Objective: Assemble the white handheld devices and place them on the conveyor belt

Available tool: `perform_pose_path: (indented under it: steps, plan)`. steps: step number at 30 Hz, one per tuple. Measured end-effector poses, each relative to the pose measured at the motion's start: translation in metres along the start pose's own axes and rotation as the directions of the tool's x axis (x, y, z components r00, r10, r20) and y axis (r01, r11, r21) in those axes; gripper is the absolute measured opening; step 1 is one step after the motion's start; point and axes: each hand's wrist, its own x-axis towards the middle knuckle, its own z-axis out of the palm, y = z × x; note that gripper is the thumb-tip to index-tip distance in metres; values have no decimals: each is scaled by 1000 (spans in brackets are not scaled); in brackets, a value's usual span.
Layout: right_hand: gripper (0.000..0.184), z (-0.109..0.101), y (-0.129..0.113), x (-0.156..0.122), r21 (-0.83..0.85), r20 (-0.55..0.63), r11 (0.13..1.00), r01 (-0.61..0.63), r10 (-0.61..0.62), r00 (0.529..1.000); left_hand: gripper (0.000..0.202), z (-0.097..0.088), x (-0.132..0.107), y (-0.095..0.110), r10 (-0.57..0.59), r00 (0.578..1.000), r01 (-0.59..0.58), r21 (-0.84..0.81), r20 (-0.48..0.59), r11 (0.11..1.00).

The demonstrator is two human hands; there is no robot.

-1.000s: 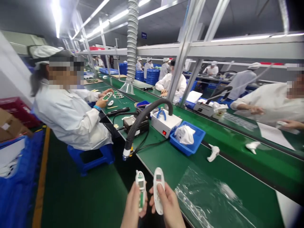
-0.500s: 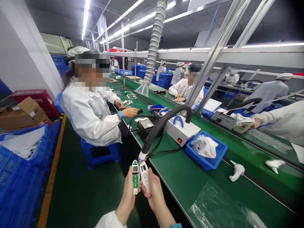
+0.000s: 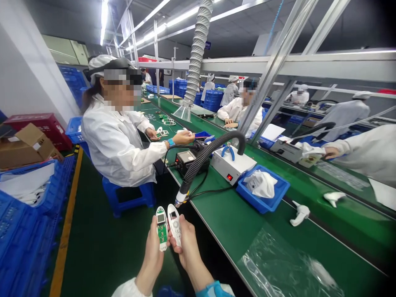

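Both grips are pressed onto small parts: the left hand (image 3: 154, 251) pinches a board half (image 3: 161, 229) by its lower end, thumb on the edge and fingers behind, and the right hand (image 3: 185, 247) pinches a white cover (image 3: 175, 220) the same way. The 2 pieces stand upright, side by side and touching or very nearly so. They are held in the air just off the near edge of the bench (image 3: 235, 222), not resting on it. Gripping low leaves the upper faces bare, the small screen and green board on one and the buttons on the other, and both faces are turned up toward the eyes, probably so they can be looked over together. A black hose (image 3: 204, 159) arches over from the bench, and its nozzle (image 3: 180, 200) hangs just above the 2 pieces, set, it seems, where the hands work. A blue tray (image 3: 280, 194) holding a white cloth (image 3: 260, 184) sits on the bench within reach to the right, beside a white box (image 3: 232, 164). A clear bag (image 3: 278, 264) lies flat nearer the right; what is in it is too blurred to tell. A co-worker (image 3: 117, 140) sits next along, well apart, hands on the bench.
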Motion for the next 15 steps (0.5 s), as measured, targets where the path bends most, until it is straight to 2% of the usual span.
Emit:
perform_pose_path:
  steps: [3,7,13,15]
  plan:
    - [55,-25,-2,-27,77,-9,997,-21,21,1000,46,2,-23,-14,-93,995,93,19,45,996]
    - [55,-55,-7,-65,244,56,969,-48,36,998,44,6,-53,-26,-235,959,232,38,156,972]
    - [60,-74,-17,-99,323,40,945,-42,31,999,50,15,-75,-30,-324,897,315,81,301,946]
    - [60,-77,-18,-105,328,48,944,-32,17,999,50,19,-79,-29,-322,896,300,119,304,946]
